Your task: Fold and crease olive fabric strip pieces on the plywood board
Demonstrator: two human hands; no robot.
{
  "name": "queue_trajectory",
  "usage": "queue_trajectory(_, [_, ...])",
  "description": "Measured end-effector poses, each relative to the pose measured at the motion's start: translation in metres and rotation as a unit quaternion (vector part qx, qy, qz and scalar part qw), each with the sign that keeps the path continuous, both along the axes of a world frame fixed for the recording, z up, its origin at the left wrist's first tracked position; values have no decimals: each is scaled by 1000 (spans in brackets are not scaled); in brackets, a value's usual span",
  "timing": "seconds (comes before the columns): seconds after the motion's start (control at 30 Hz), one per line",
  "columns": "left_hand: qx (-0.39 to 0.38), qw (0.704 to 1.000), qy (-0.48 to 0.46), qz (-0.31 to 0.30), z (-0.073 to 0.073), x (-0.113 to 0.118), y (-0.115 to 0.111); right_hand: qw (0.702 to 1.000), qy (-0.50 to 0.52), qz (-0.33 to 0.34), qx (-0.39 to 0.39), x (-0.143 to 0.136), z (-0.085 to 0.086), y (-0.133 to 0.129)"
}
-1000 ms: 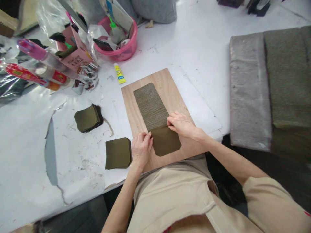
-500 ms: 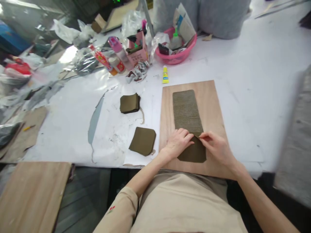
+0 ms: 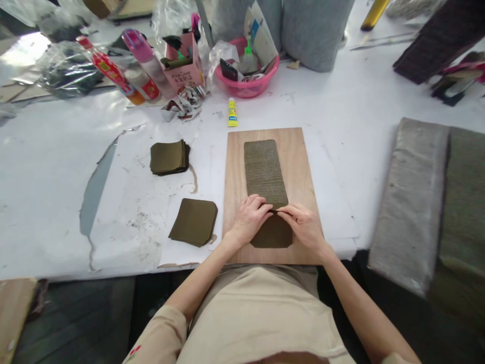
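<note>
On a wooden board [image 3: 303, 177] lies a textured olive piece [image 3: 264, 167], and a smooth dark olive piece [image 3: 273, 235] lies at its near end. Where the two meet, my left hand [image 3: 252, 217] pinches the far edge of the smooth piece. My right hand [image 3: 303, 222] pinches the same edge just to the right, its fingertips close to the left ones. Left of the board are two stacks of olive pieces, a near stack [image 3: 194, 221] and a far stack [image 3: 168, 157].
A yellow glue tube [image 3: 232, 113] lies beyond the board. Farther back stand a pink basket [image 3: 248, 90], a pink box [image 3: 185, 76] and a red bottle [image 3: 106, 65]. Folded grey material [image 3: 413, 202] is at the right, and a tear [image 3: 94, 192] marks the white table covering.
The view has swung to the right, so things on the table appear farther left. Both hands remain at the edge of the smooth piece, with the fingertips slightly shifted.
</note>
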State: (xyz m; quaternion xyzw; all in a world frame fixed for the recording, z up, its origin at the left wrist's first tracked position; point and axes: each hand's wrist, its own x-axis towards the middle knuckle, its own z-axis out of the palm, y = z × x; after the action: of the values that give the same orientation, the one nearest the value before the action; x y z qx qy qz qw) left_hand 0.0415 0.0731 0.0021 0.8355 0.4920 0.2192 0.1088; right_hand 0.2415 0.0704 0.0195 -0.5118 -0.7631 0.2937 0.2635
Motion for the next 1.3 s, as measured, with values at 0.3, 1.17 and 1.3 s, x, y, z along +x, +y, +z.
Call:
queue_trajectory(0.3, [-123, 979, -144, -74, 35, -23, -18, 988, 95, -44, -110, 5, -21, -2])
queue_trajectory(1.17, [-27, 886, 37, 461, -13, -177, -71, 998, 6, -7, 66, -4, -35, -5])
queue_trajectory(1.3, [12, 884, 115, 454, -16, -173, -74, 999, 11, -10, 52, -5, -33, -7])
